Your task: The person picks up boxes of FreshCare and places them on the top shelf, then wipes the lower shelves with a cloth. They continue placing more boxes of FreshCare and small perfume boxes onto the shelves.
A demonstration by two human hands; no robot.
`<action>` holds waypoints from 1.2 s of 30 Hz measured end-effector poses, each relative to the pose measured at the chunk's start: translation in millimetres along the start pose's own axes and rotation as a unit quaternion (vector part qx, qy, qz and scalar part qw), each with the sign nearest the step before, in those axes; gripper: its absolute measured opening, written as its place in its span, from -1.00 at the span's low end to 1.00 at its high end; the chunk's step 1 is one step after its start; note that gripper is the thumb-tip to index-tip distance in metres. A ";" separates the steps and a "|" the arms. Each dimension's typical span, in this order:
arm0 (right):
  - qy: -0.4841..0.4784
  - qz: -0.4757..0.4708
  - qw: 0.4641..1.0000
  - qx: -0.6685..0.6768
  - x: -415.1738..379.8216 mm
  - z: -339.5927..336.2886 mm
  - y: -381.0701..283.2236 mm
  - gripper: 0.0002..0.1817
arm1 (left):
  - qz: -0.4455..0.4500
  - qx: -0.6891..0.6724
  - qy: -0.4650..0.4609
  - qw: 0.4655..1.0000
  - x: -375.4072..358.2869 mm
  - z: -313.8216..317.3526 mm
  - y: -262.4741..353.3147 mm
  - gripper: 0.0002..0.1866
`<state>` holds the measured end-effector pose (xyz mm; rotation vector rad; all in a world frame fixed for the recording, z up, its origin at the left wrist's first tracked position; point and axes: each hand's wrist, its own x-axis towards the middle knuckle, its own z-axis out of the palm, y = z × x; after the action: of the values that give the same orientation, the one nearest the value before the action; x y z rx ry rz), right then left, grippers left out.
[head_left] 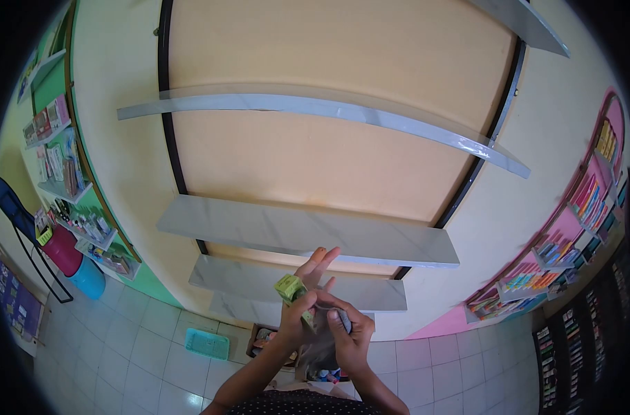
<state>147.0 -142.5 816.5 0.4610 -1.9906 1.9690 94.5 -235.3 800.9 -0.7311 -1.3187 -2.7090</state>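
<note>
My left hand holds a small green-and-yellow box under its thumb, with some of its fingers stretched out past it. Close beside it, the fingers of my right hand are closed on a greyish, thin, crumpled piece that hangs down between the hands. I cannot tell whether that piece is cloth or plastic. Both hands are raised in front of the lower grey marbled shelves, overlapping them in this view.
A higher shelf crosses the wall. On the floor are a turquoise basket and a box of goods below my hands. Stocked shelves stand left and right, with a dark display rack at far right. Blue and maroon bins stand left.
</note>
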 end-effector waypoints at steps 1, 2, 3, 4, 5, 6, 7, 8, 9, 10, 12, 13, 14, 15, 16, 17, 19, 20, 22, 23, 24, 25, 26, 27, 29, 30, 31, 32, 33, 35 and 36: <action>0.004 0.027 0.999 0.044 -0.1 -0.7 -0.4 -0.72 | -0.023 -0.016 0.001 1.000 -0.5 -1.3 1.0 -0.16; 0.006 0.029 0.999 0.045 -0.6 -1.6 -0.3 -0.72 | -0.026 -0.016 0.001 1.000 -0.7 -3.7 -0.9 -0.16; 0.007 0.046 0.997 0.063 -1.0 -2.7 0.0 -0.72 | -0.011 -0.014 -0.027 0.999 0.0 -7.3 -4.6 -0.17; 0.008 0.062 0.995 0.081 -0.6 -4.0 0.4 -0.72 | 0.004 -0.012 -0.055 0.998 0.6 -8.9 -7.2 -0.17; 0.010 0.062 0.995 0.081 0.8 -5.3 1.1 -0.72 | 0.003 -0.012 -0.056 0.998 0.0 -6.5 -9.7 -0.17; 0.008 0.065 0.995 0.078 2.1 -6.6 2.6 -0.72 | 0.008 0.016 -0.051 0.999 -2.1 -2.3 -13.8 -0.17; 0.006 0.070 0.995 0.075 2.2 -7.5 4.7 -0.72 | 0.013 0.043 -0.047 0.998 -4.8 0.6 -16.8 -0.16; 0.007 0.070 0.995 0.075 1.9 -7.8 8.2 -0.72 | 0.012 0.043 -0.048 0.998 -6.6 1.8 -17.6 -0.16; 0.002 0.053 0.996 0.070 1.2 -7.4 12.3 -0.72 | 0.010 0.046 -0.036 0.998 -8.2 3.1 -17.4 -0.16; -0.004 0.035 0.997 0.064 0.6 -6.7 14.6 -0.72 | 0.010 0.049 -0.024 0.998 -8.9 4.6 -16.6 -0.15; -0.002 0.002 1.000 -0.029 -3.5 -4.3 16.4 -0.71 | 0.013 0.042 -0.013 0.999 -10.6 9.2 -14.3 -0.12; -0.001 -0.031 0.992 -0.121 -5.3 -3.5 17.0 -0.70 | 0.012 0.042 -0.012 0.999 -11.7 9.4 -16.2 -0.12; -0.001 -0.030 0.992 -0.121 -5.5 -3.9 15.9 -0.70 | -0.015 -0.026 0.003 1.000 -12.9 9.0 -19.1 -0.14; -0.002 -0.061 0.977 -0.206 -4.3 -5.5 13.0 -0.67 | -0.041 -0.095 0.017 0.995 -13.2 9.7 -21.2 -0.15; -0.002 -0.093 0.953 -0.289 -2.0 -8.1 9.4 -0.63 | -0.042 -0.098 0.027 0.994 -13.2 12.7 -21.0 -0.21; -0.003 -0.123 0.921 -0.371 0.4 -11.2 6.0 -0.60 | -0.042 -0.099 0.027 0.994 -13.6 8.9 -21.2 -0.21; -0.015 -0.103 0.923 -0.371 9.2 -20.0 -1.7 -0.50 | -0.094 0.079 0.000 0.992 -15.5 -2.5 -21.6 -0.25; -0.043 -0.088 0.935 -0.340 14.7 -23.6 -6.3 -0.46 | -0.107 0.039 -0.001 0.994 -17.0 -0.3 -20.8 -0.27; -0.130 -0.023 0.967 -0.220 21.3 -36.6 -2.3 -0.34 | -0.081 0.054 -0.005 0.995 -17.5 0.9 -23.8 -0.26; -0.127 -0.024 0.966 -0.223 23.5 -41.2 0.7 -0.34 | -0.056 0.071 -0.007 0.996 -17.7 2.0 -25.3 -0.25; -0.159 0.012 0.978 -0.136 25.9 -45.2 2.3 -0.33 | -0.040 0.092 0.012 0.995 -17.7 4.9 -25.0 -0.23; -0.190 0.046 0.980 -0.047 29.1 -48.9 5.2 -0.32 | -0.039 0.089 0.008 0.995 -16.9 7.6 -22.6 -0.23; -0.189 0.042 0.981 -0.002 28.6 -49.3 15.4 -0.31 | -0.033 0.071 0.001 0.997 -16.4 9.4 -18.8 -0.21; -0.189 0.039 0.981 -0.007 29.8 -47.5 11.6 -0.31 | -0.026 0.054 -0.006 0.998 -15.6 10.9 -15.3 -0.19; -0.133 0.074 0.974 0.168 30.1 -43.8 1.5 -0.34 | -0.021 0.051 -0.005 0.998 -14.1 6.6 -12.4 -0.20; -0.099 0.077 0.966 0.227 33.9 -44.4 -0.6 -0.37 | -0.057 0.048 -0.018 0.997 -16.8 -0.1 -16.1 -0.24; -0.073 0.064 0.967 0.236 38.7 -45.9 2.1 -0.36 | -0.093 0.046 -0.032 0.994 -15.7 0.5 -13.4 -0.28; -0.064 0.056 0.971 0.222 42.3 -47.6 -0.2 -0.33 | -0.115 0.077 -0.002 0.990 -19.2 9.6 -6.4 -0.31; -0.055 0.048 0.975 0.208 44.9 -49.0 -2.8 -0.30 | -0.114 0.076 -0.006 0.991 -18.7 13.6 -6.0 -0.31; -0.048 0.058 0.977 0.199 45.0 -48.1 -7.2 -0.24 | -0.068 0.009 0.050 0.996 -19.0 17.3 -7.2 -0.40; -0.043 0.070 0.978 0.192 45.2 -47.6 -8.6 -0.17 | -0.065 -0.010 0.042 0.997 -18.4 14.6 -8.0 -0.41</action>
<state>109.5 -95.7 844.3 0.5103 -1.7299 2.4752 114.7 -222.1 794.8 -0.5448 -1.3677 -2.8212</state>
